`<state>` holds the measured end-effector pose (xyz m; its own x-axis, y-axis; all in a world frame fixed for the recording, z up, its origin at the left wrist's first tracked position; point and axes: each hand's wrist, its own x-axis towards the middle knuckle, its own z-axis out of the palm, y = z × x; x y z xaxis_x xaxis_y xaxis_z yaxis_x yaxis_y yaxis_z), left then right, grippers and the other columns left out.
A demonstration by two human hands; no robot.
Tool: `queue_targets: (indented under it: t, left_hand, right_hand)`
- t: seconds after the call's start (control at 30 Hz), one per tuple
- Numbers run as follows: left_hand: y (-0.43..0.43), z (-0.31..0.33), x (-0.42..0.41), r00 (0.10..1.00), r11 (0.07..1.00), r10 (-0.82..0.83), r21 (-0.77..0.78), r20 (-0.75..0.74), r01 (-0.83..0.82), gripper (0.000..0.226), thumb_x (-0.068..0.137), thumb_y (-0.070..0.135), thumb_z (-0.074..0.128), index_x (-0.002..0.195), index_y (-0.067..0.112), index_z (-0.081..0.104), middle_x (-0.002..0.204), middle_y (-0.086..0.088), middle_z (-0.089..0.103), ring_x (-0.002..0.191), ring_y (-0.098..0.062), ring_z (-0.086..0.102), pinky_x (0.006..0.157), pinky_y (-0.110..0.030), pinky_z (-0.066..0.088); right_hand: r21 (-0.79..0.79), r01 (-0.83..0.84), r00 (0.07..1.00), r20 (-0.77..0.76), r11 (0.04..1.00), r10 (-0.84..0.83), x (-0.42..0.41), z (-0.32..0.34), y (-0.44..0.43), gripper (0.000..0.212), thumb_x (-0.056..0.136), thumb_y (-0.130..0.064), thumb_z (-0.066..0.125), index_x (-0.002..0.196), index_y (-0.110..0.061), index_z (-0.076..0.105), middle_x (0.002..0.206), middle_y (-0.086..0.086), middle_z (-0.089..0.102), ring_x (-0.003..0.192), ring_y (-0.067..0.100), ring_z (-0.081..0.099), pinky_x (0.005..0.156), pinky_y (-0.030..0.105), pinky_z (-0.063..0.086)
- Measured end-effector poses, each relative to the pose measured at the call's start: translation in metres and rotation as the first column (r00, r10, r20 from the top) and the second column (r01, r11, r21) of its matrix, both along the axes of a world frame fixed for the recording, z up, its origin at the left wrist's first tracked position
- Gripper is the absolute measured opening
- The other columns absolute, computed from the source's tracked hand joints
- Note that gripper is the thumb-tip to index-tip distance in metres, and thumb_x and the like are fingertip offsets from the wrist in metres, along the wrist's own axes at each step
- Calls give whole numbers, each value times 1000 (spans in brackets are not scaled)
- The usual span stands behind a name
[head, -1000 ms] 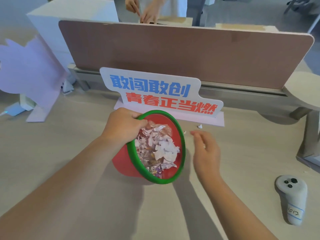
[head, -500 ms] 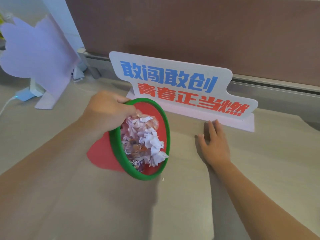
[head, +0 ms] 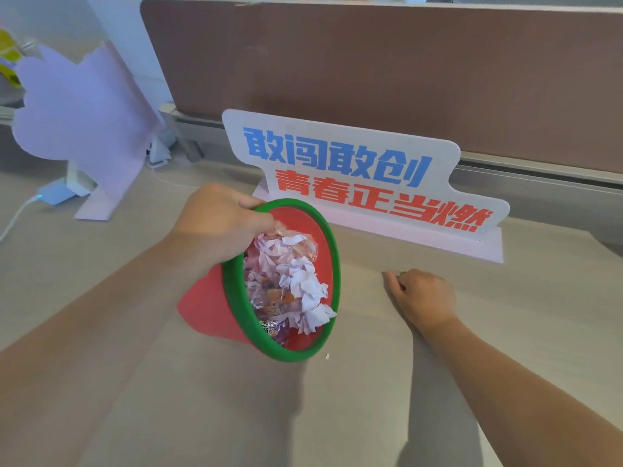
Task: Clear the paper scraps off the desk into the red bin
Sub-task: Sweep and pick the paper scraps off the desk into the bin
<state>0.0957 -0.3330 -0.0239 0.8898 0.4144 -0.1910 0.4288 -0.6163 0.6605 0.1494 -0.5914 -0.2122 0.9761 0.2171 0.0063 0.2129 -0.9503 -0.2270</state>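
Bin (head: 209, 310), red with a green rim, hangs tilted over the desk (head: 505, 298), stuffed with crumpled paper scraps (head: 303, 284). Left hand (head: 219, 224) clamps its rim. Right hand (head: 421, 298) rests on the desk, fingers curled together, near the sign (head: 354, 176); bare desk lies between them.

I see a pale wood-grain counter (head: 522, 315) carrying a white slogan sign (head: 364, 183), a lilac cutout stand (head: 84, 129), and one tiny paper scrap (head: 326, 356).
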Motion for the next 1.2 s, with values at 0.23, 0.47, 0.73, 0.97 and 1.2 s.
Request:
queue_targets:
  t: [0.23,0.47,0.73,0.97,1.2]
  left_hand:
    - [4,2,-17,998,998,-43,-47,36,44,5,74,27,76,71,30,79,57,3,70,52,-11,60,55,-24,47]
    - [13,12,-32,998,995,-18,-96,64,24,12,74,21,74,83,23,81,77,-11,77,64,-18,64,65,-30,51]
    - [45,13,-53,993,996,-51,-71,108,58,21,76,22,72,95,23,80,67,1,72,66,-13,64,64,-21,48]
    - [66,12,-56,988,988,-96,-109,119,109,14,74,21,71,74,33,78,76,-18,74,62,-17,55,65,-34,50]
    - [81,7,-45,990,984,-109,-134,86,120,22,73,18,68,61,36,70,60,-5,64,54,-13,51,52,-23,41]
  right_hand:
    - [536,489,871,-249,689,-424,-19,39,22,53,90,-23,47,42,-13,28,44,6,24,44,20,25,49,33,24]
    - [853,433,898,-382,290,-217,-67,121,136,56,91,-35,48,41,-19,29,44,-1,30,45,14,26,48,27,25]
    - [899,409,912,-403,157,-74,-103,132,139,46,98,-36,33,86,-12,70,88,3,71,83,13,65,76,24,50]
    - [487,662,746,-506,570,-434,-121,58,89,24,88,-33,52,90,-11,61,94,9,68,86,26,60,77,36,46]
    - [380,512,831,-446,771,-332,-150,20,103,22,76,-21,73,89,-7,61,92,5,52,84,25,55,73,27,38]
